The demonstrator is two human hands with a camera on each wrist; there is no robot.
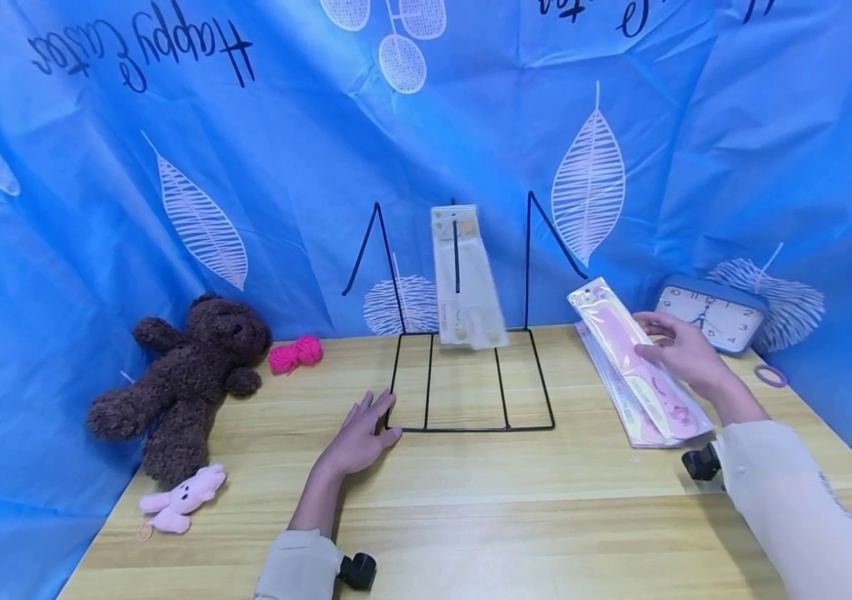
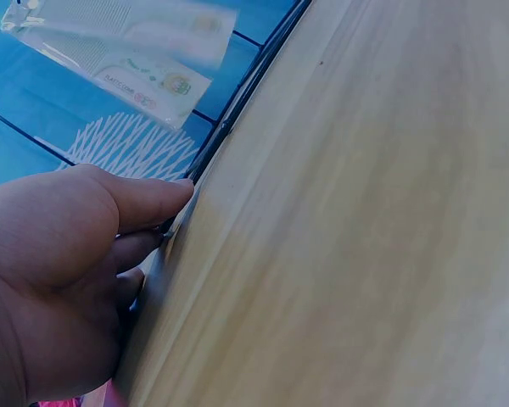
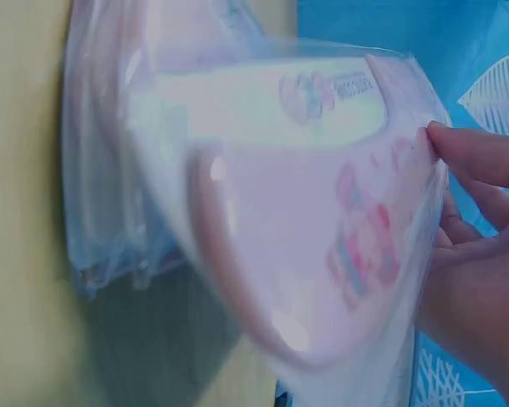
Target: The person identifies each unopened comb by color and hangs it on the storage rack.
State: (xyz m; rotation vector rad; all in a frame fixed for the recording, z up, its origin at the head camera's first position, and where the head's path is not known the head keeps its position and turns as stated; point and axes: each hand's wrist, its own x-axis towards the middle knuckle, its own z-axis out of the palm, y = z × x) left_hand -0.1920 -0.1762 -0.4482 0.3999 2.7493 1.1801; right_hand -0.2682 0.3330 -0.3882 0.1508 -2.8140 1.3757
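Note:
My right hand [image 1: 684,350] pinches the edge of a pink comb in a clear plastic packet [image 1: 624,354], lifted at a tilt over similar packets. In the right wrist view, thumb and fingers grip the side of the packet [image 3: 305,212], printed with a pink character. Beneath it lies a stack of pink packets [image 1: 630,417] on the table. My left hand [image 1: 358,433] rests at the front left corner of a black wire rack [image 1: 471,429], its thumb touching the wire in the left wrist view. Pale comb packets [image 1: 471,292] hang on the rack's middle hook.
A brown teddy bear [image 1: 193,375], a pink plush toy [image 1: 184,500] and a pink yarn bundle [image 1: 295,354] lie at the left. At the right are a blue-framed clock [image 1: 711,312] and a purple ring [image 1: 770,376]. A blue printed cloth [image 1: 306,167] hangs behind.

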